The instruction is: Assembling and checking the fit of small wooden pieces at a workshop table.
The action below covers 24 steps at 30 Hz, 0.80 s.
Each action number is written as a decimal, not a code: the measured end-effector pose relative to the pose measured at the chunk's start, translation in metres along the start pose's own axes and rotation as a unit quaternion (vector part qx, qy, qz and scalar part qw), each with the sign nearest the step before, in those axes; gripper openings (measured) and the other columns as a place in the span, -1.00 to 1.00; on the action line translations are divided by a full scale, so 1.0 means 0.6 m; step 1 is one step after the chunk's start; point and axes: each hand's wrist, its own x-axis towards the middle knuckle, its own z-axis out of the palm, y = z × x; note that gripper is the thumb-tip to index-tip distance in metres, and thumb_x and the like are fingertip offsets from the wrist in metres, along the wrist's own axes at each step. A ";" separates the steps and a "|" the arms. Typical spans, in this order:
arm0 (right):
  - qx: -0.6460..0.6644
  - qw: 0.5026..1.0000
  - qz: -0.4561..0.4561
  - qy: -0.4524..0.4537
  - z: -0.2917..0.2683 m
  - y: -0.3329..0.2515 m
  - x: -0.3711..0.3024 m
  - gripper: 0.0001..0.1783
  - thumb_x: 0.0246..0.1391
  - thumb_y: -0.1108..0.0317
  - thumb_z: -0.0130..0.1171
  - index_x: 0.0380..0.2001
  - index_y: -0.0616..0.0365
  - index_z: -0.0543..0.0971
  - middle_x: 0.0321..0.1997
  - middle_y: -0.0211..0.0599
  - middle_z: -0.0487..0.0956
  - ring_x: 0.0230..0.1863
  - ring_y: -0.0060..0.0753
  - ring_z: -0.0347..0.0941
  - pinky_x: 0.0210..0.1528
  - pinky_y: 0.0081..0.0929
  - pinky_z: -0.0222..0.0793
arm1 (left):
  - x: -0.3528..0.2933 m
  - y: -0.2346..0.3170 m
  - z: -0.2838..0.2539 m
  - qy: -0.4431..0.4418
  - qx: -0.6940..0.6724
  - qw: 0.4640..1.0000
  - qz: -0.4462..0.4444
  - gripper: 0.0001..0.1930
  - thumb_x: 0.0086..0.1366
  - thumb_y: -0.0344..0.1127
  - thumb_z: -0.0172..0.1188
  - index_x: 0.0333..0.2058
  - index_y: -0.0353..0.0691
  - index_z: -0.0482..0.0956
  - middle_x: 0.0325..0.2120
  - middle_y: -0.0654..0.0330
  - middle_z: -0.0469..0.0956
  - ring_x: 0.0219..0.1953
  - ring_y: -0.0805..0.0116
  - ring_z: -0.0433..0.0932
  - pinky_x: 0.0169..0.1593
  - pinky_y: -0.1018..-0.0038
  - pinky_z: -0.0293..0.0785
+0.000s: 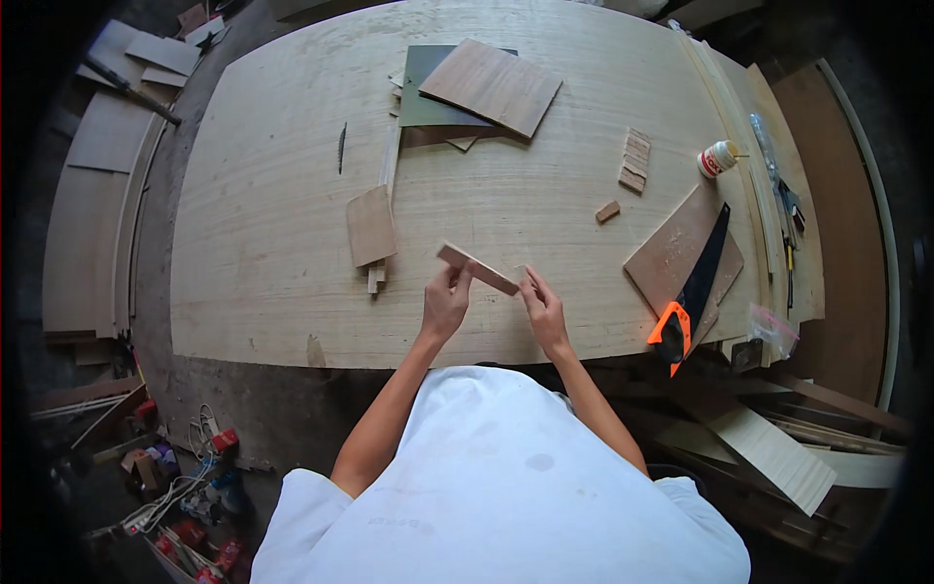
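Held a short, flat wood strip in the left hand, pinched between thumb and fingers, tilted and raised over the near part of the counter. Drew the fingers of the right hand narrowly together at the strip's right end; could not tell whether gripping the strip itself or a small pale bit showing there.

Judged as done: cutting into short lengths, going by the ridged group of strips lying side by side toward the right, with a small wood block near it but apart. Judged as unfinished: work on the held strip, raised clear of that group and joined to nothing visible. Could not tell whether any adhesive bound the group.

Had a white bottle near the group, and an orange-handled handsaw resting across a square board, both well apart from either hand. Saw also, on the left, a thin board lying over narrow lengths of wood, and farther off, a brown panel overlapping a dark green one.
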 end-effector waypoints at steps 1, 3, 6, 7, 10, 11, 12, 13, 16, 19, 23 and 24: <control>0.110 0.991 0.077 -0.014 -0.003 -0.015 -0.007 -0.28 0.35 -0.07 0.13 0.40 0.15 0.37 0.22 0.02 0.53 0.21 -0.13 0.45 0.28 -0.26 0.33 | 0.009 0.015 0.001 0.027 -0.050 0.998 -0.007 -0.56 0.57 -0.05 0.03 -0.04 -0.42 0.54 -0.43 0.05 0.65 -0.28 0.35 0.66 -0.14 0.39 0.59; 0.116 0.992 0.032 -0.030 -0.007 -0.049 -0.020 -0.28 0.36 -0.08 0.11 0.42 0.12 0.35 0.24 -0.02 0.50 0.22 -0.19 0.43 0.26 -0.29 0.33 | 0.031 0.049 0.003 0.046 -0.063 0.997 0.005 -0.49 0.61 0.04 -0.13 -0.13 -0.41 0.48 -0.44 0.01 0.59 -0.29 0.25 0.66 -0.20 0.30 0.57; 0.135 0.989 -0.033 -0.055 0.003 -0.098 -0.034 -0.30 0.41 -0.01 0.06 0.45 0.13 0.28 0.28 -0.10 0.46 0.26 -0.30 0.38 0.30 -0.36 0.28 | 0.062 0.085 0.004 0.030 0.036 0.999 0.002 -0.49 0.62 0.02 -0.21 -0.16 -0.39 0.46 -0.51 -0.13 0.56 -0.38 0.06 0.66 -0.33 0.17 0.51; 0.148 0.985 -0.053 -0.066 0.011 -0.111 -0.036 -0.32 0.43 0.07 0.03 0.47 0.17 0.23 0.30 -0.15 0.44 0.31 -0.36 0.36 0.36 -0.41 0.21 | 0.067 0.096 0.011 0.037 0.051 0.998 0.015 -0.48 0.62 0.04 -0.22 -0.18 -0.36 0.47 -0.54 -0.09 0.55 -0.43 0.08 0.65 -0.36 0.18 0.49; 0.135 0.987 -0.082 -0.035 0.022 -0.124 -0.027 -0.30 0.45 -0.01 -0.02 0.50 0.09 0.20 0.36 -0.12 0.35 0.31 -0.30 0.33 0.31 -0.37 0.27 | 0.080 0.136 0.035 0.007 0.066 0.997 0.028 -0.50 0.61 0.02 -0.23 -0.20 -0.36 0.47 -0.59 -0.15 0.52 -0.48 -0.07 0.63 -0.41 0.10 0.46; 0.127 0.987 -0.096 -0.012 0.024 -0.136 -0.023 -0.29 0.45 -0.09 -0.03 0.50 0.04 0.21 0.35 -0.07 0.33 0.29 -0.23 0.33 0.26 -0.33 0.33 | 0.080 0.144 0.039 -0.019 0.073 0.997 0.020 -0.52 0.61 -0.02 -0.23 -0.19 -0.38 0.46 -0.61 -0.25 0.50 -0.48 -0.25 0.64 -0.42 0.01 0.45; 0.125 0.987 -0.101 -0.015 0.021 -0.149 -0.010 -0.29 0.45 -0.09 -0.03 0.50 0.04 0.21 0.35 -0.07 0.33 0.29 -0.23 0.33 0.26 -0.33 0.33 | 0.076 0.137 0.049 -0.022 0.080 0.993 0.082 -0.56 0.60 -0.04 -0.21 -0.21 -0.34 0.44 -0.59 -0.26 0.53 -0.46 -0.29 0.63 -0.40 -0.06 0.48; 0.203 0.976 -0.082 0.001 0.018 -0.164 0.012 -0.29 0.47 -0.09 -0.08 0.50 0.07 0.20 0.36 -0.08 0.33 0.31 -0.26 0.32 0.29 -0.34 0.30 | 0.066 0.136 0.055 -0.017 0.079 0.993 0.085 -0.56 0.60 -0.04 -0.21 -0.21 -0.34 0.44 -0.59 -0.26 0.53 -0.46 -0.29 0.63 -0.40 -0.06 0.48; 0.269 0.961 -0.062 0.023 0.003 -0.185 0.040 -0.29 0.50 -0.08 -0.14 0.50 0.12 0.16 0.38 -0.11 0.33 0.35 -0.30 0.30 0.34 -0.36 0.25 | 0.043 0.141 0.066 -0.110 0.119 0.983 0.089 -0.62 0.59 -0.06 -0.16 -0.24 -0.30 0.37 -0.57 -0.27 0.55 -0.44 -0.39 0.58 -0.37 -0.18 0.47; 0.241 0.967 -0.082 0.023 0.022 -0.188 0.019 -0.30 0.51 -0.05 -0.14 0.50 0.15 0.16 0.39 -0.13 0.34 0.36 -0.32 0.29 0.37 -0.37 0.21 | 0.062 0.157 0.046 -0.061 0.137 0.981 0.123 -0.61 0.58 -0.08 -0.15 -0.25 -0.33 0.40 -0.58 -0.29 0.53 -0.44 -0.38 0.58 -0.42 -0.13 0.47; 0.170 0.978 -0.125 -0.006 0.054 -0.181 -0.040 -0.34 0.50 -0.01 -0.09 0.48 0.12 0.20 0.33 -0.17 0.38 0.29 -0.34 0.32 0.35 -0.39 0.23 | 0.098 0.147 0.011 0.042 0.116 0.976 0.179 -0.60 0.59 -0.11 -0.16 -0.28 -0.35 0.44 -0.59 -0.31 0.50 -0.44 -0.37 0.58 -0.48 -0.07 0.45; 0.144 0.980 -0.134 -0.019 0.056 -0.190 -0.047 -0.35 0.50 0.00 -0.08 0.47 0.12 0.21 0.30 -0.18 0.40 0.25 -0.35 0.35 0.32 -0.40 0.26 | 0.095 0.135 0.006 0.078 0.156 0.953 0.247 -0.60 0.58 -0.12 -0.16 -0.28 -0.35 0.46 -0.59 -0.32 0.49 -0.44 -0.36 0.58 -0.49 -0.05 0.44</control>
